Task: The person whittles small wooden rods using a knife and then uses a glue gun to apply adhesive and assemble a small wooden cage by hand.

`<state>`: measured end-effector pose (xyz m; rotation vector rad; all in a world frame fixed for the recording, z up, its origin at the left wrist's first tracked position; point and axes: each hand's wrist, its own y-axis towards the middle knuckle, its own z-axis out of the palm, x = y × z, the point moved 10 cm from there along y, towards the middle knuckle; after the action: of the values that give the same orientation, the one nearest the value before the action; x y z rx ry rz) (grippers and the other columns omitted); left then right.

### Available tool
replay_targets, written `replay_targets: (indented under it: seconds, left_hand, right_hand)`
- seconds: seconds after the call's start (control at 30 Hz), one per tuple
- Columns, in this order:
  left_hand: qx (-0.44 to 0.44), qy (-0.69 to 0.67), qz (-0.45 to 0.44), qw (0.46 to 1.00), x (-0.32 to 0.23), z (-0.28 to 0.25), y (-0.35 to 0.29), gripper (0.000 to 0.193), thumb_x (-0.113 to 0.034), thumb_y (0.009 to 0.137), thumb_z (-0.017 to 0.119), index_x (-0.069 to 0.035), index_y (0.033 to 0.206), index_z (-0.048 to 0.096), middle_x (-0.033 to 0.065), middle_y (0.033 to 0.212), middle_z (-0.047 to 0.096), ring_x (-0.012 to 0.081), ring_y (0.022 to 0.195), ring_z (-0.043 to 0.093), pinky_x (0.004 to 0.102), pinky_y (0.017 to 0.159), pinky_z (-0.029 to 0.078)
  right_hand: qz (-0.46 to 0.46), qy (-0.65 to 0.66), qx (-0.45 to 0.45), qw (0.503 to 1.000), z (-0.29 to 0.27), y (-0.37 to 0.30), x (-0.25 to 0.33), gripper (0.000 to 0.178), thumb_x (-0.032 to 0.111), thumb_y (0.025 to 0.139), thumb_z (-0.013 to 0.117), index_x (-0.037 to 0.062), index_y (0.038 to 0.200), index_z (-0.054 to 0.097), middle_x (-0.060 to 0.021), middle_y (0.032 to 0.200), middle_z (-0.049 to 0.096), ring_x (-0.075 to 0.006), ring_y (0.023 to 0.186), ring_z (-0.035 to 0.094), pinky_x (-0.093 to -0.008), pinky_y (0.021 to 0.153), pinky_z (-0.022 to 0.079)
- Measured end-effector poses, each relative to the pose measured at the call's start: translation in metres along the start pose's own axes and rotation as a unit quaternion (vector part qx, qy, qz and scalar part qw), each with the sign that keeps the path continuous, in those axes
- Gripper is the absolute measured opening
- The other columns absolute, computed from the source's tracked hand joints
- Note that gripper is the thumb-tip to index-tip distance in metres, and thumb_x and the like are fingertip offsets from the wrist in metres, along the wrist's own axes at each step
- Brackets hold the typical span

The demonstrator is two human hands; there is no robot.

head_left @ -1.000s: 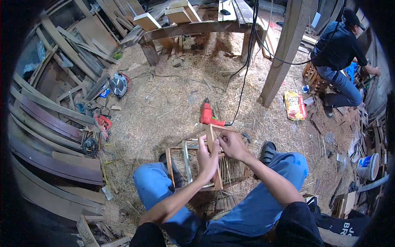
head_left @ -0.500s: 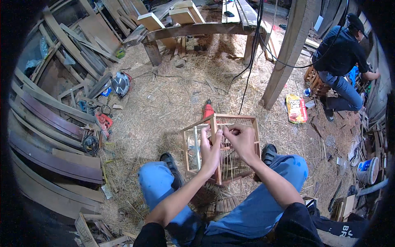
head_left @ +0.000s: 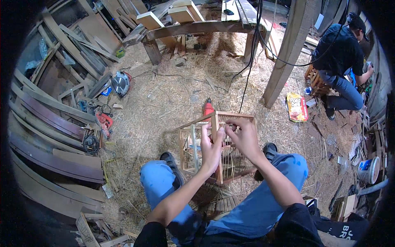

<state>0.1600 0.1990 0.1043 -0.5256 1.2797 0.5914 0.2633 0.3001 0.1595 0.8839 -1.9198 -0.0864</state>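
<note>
A small box-like wooden frame stands between my knees, with thin light strands or rods strung across its right side. My left hand is wrapped round its near upright post, the thumb pressed along the wood. Just right of that post, my right hand is closed in a pinch close to the left thumb, at the upper part of the frame. A thin pale strand seems to run to its fingertips, but what they hold is too small to make out. Behind the frame lies a red power drill.
Wood shavings cover the floor. A circular saw and a red power tool lie left, beside stacked curved boards. A workbench stands ahead, a wooden post to its right. Another person sits at far right near a snack bag.
My right hand has shifted slightly, its fingers bending closer to the post. The frame has tilted a little under my hands. The other person's hand has drawn inward.
</note>
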Motion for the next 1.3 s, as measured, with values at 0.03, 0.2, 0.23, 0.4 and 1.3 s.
replay_targets:
  seconds: [0.03, 0.2, 0.23, 0.4, 1.3]
  left_hand:
    - [0.011, 0.01, -0.002, 1.0, 0.0, 0.002, 0.0, 0.037, -0.027, 0.105, 0.062, -0.007, 0.132, 0.047, 0.0013, 0.092, 0.06, 0.0037, 0.072, 0.052, 0.0221, 0.058, 0.045]
    - [0.031, 0.034, 0.003, 0.999, 0.005, 0.003, 0.001, 0.039, -0.028, 0.105, 0.062, -0.007, 0.133, 0.045, 0.0018, 0.094, 0.062, 0.0038, 0.072, 0.052, 0.0229, 0.057, 0.045]
    - [0.036, 0.026, -0.011, 0.999, 0.008, 0.005, 0.0, 0.039, -0.028, 0.105, 0.062, -0.008, 0.134, 0.045, 0.0016, 0.093, 0.062, 0.0037, 0.071, 0.052, 0.023, 0.056, 0.045]
    - [0.029, 0.054, 0.035, 0.998, 0.022, -0.004, 0.006, 0.039, -0.027, 0.105, 0.061, -0.007, 0.133, 0.045, 0.0007, 0.09, 0.058, 0.0041, 0.072, 0.052, 0.0247, 0.059, 0.052]
    - [-0.048, 0.035, 0.012, 0.998, -0.039, -0.059, 0.032, 0.061, -0.048, 0.1, 0.059, -0.006, 0.142, 0.046, 0.0161, 0.12, 0.06, 0.0228, 0.105, 0.057, 0.0455, 0.097, 0.046]
  right_hand:
    - [0.002, -0.01, 0.0, 1.0, 0.0, 0.0, -0.003, 0.02, 0.011, 0.086, 0.075, -0.0021, 0.1, 0.076, -0.0176, 0.086, 0.074, -0.0268, 0.074, 0.071, -0.0373, 0.066, 0.054]
    - [0.028, -0.028, -0.004, 0.999, 0.0, 0.0, -0.01, 0.02, 0.012, 0.085, 0.076, -0.002, 0.1, 0.076, -0.0172, 0.087, 0.074, -0.0259, 0.075, 0.072, -0.0366, 0.066, 0.054]
    - [0.036, -0.029, 0.003, 0.999, -0.002, 0.001, -0.01, 0.019, 0.012, 0.084, 0.077, -0.0023, 0.097, 0.077, -0.0167, 0.086, 0.074, -0.0257, 0.074, 0.072, -0.0365, 0.066, 0.054]
    - [0.066, -0.014, 0.017, 0.998, 0.004, 0.004, -0.016, 0.018, 0.014, 0.082, 0.078, -0.0007, 0.093, 0.078, -0.0186, 0.083, 0.075, -0.0309, 0.074, 0.074, -0.0396, 0.07, 0.056]
    - [-0.011, -0.169, -0.069, 0.983, -0.047, -0.001, -0.011, 0.07, 0.03, 0.096, 0.068, 0.0037, 0.153, 0.036, -0.0273, 0.142, 0.045, -0.041, 0.133, 0.045, -0.0499, 0.112, 0.035]
